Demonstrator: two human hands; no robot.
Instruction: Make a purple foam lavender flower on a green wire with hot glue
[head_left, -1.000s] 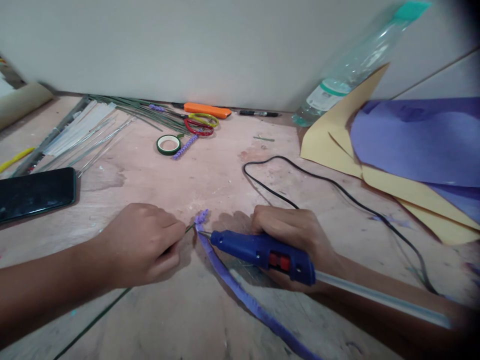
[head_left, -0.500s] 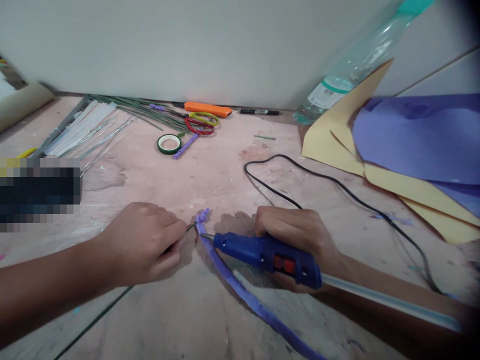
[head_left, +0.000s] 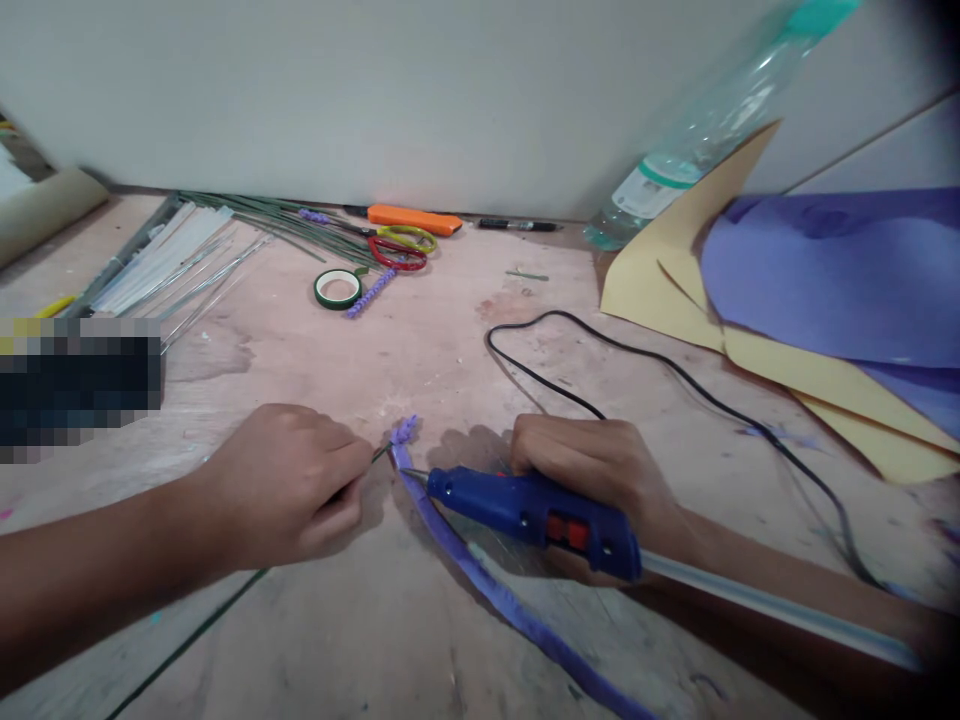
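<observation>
My left hand (head_left: 296, 485) is closed around a thin green stem (head_left: 199, 630), which runs out below the wrist toward the lower left. At the stem's upper tip sits a small tuft of purple petals (head_left: 405, 430). From that tip a long purple paper strip (head_left: 480, 585) curves down to the bottom edge. My right hand (head_left: 592, 455) grips a blue glue gun (head_left: 525, 505), its metal nozzle pointing left and touching or just above the strip near the tuft. A clear glue stick (head_left: 780, 605) juts from the back of the gun.
A black cord (head_left: 667, 365) loops across the table at right. Purple and yellow paper sheets (head_left: 832, 280) and a plastic bottle (head_left: 652, 190) stand behind it. Toward the back lie scissors (head_left: 401, 250), green tape (head_left: 337, 288), an orange cutter (head_left: 416, 218), a pen (head_left: 517, 225) and glue sticks (head_left: 161, 260).
Both hands, the stem and the glue gun hold nearly the same places. The view has shifted very slightly.
</observation>
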